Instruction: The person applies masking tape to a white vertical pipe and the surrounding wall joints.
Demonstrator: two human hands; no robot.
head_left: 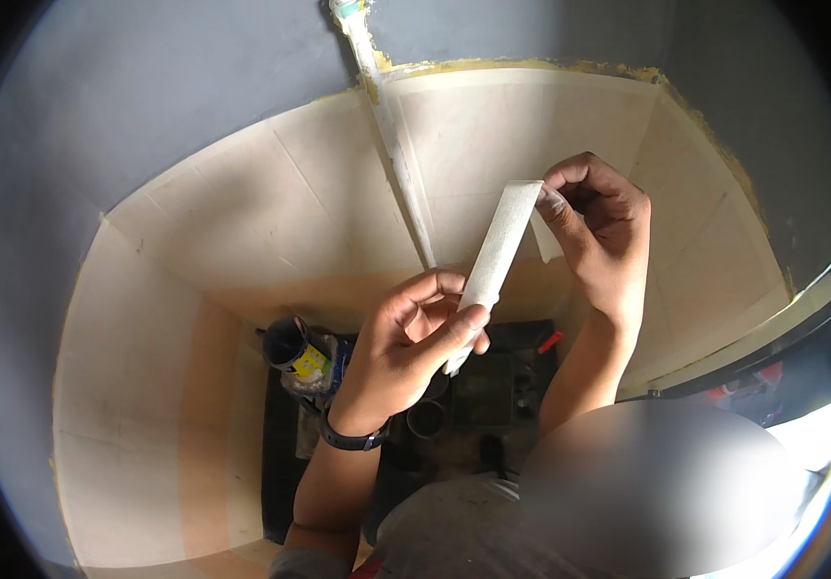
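A long, flat whitish strip (498, 246) slants upward in front of me, its surface lightly speckled. My left hand (420, 338) is closed round its lower part, thumb on the near face and fingers behind. At the upper right corner of the strip, my right hand (600, 227) pinches between thumb and forefinger. A thin pale flap (544, 238) hangs just below that pinch; I cannot tell whether it belongs to the strip. A black band (353, 440) circles my left wrist.
Pale tiled walls (271, 212) surround me, with grey wall above. A white pipe (396, 159) runs down the facing wall. Below left stands a dark container with a yellow label (311, 364). A small red object (550, 343) lies low at right. A blurred patch covers the lower right.
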